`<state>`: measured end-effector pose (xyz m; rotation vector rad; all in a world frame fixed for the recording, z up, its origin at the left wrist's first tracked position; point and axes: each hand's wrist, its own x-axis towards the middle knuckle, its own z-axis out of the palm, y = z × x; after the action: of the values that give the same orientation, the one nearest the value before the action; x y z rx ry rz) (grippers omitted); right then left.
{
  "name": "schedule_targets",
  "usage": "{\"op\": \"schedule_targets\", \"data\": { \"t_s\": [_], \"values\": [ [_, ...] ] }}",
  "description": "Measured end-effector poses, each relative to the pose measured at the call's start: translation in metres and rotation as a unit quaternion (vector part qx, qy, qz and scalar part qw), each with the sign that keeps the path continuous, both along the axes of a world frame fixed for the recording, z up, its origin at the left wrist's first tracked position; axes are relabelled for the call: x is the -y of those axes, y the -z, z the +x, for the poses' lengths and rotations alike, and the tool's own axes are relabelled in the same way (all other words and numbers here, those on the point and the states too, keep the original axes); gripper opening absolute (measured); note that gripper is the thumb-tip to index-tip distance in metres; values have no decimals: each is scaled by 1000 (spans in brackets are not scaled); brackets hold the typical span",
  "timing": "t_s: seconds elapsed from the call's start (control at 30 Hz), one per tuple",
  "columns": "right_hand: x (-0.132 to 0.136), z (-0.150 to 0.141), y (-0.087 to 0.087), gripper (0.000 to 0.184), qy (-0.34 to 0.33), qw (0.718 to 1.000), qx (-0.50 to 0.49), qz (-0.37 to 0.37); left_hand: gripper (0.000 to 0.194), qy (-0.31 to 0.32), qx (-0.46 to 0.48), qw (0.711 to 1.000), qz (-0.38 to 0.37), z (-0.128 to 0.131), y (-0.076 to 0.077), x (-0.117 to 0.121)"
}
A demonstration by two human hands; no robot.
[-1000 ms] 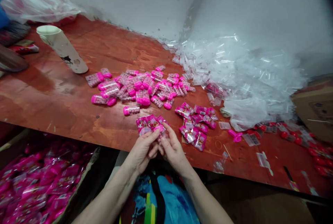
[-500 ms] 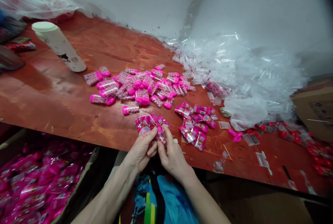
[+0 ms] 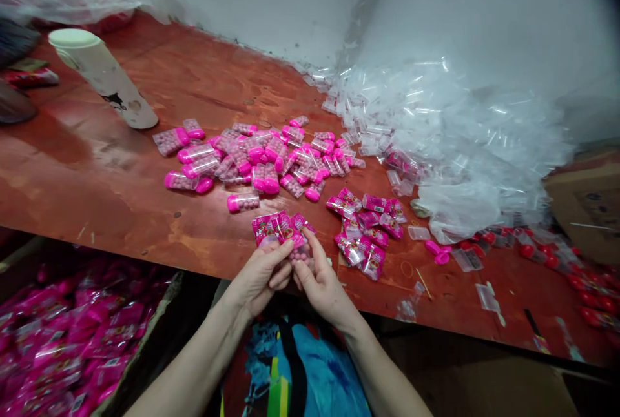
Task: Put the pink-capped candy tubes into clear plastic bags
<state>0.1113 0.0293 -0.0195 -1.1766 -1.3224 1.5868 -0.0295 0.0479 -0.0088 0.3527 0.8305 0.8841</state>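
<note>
My left hand is closed with its thumb and fingers on a printed pink packet. In my right hand is a clear container of small pink candy balls, pinched between thumb and fingers. Both hands meet over the table's front edge, with the packet and the container touching. Just beyond the fingers are more printed pink packets; whether they lie loose or are held is unclear. Farther back lies a pile of clear candy tubes with pink caps. One such tube sits apart, nearer my hands.
Filled pink packets lie to the right. Behind them, clear empty tubes are heaped against the wall. A white bottle stands back left. Below the table's left edge is a box of pink packets. Red-capped tubes lie far right.
My hands have stayed almost in place, with the right fingers shifting slightly around the container. More of the pink balls shows between the hands. The view has moved slightly.
</note>
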Motion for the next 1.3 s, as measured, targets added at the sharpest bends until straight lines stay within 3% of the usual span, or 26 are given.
{"op": "schedule_targets", "data": {
  "t_s": [0.13,0.2,0.33,0.43,0.5,0.63,0.83,1.0,1.13,1.2,1.3],
  "values": [
    [0,5,-1,59,-16,974,187,124,33,-14,6,1000,-15,2,-1,-3],
    [1,4,0,58,-10,968,209,138,34,-17,-1,1000,-20,4,-1,-4],
    [0,-1,1,60,11,998,39,48,34,-4,-4,1000,-7,4,-1,-4],
    [-1,-4,-1,63,-6,993,-103,-62,33,10,-10,1000,5,1,-1,-3],
    [-3,-4,-2,68,-12,988,-128,-89,34,24,-12,1000,11,-1,0,-3],
    [-5,-1,-2,79,-12,990,-120,-78,35,30,-7,999,11,-1,1,-3],
    [-3,5,-3,75,-65,981,-147,-110,34,-6,-18,1000,10,6,-3,0],
    [-2,3,-6,66,-18,997,68,32,32,-9,-44,999,-1,9,-3,3],
    [-6,3,-11,71,-29,987,153,45,32,-36,-44,998,-30,10,3,5],
    [-7,5,-12,71,-38,989,139,28,34,-44,-31,998,-29,10,5,5],
    [-5,7,-10,67,-39,998,42,-20,32,-46,-2,999,-24,9,4,6]
  ]
}}
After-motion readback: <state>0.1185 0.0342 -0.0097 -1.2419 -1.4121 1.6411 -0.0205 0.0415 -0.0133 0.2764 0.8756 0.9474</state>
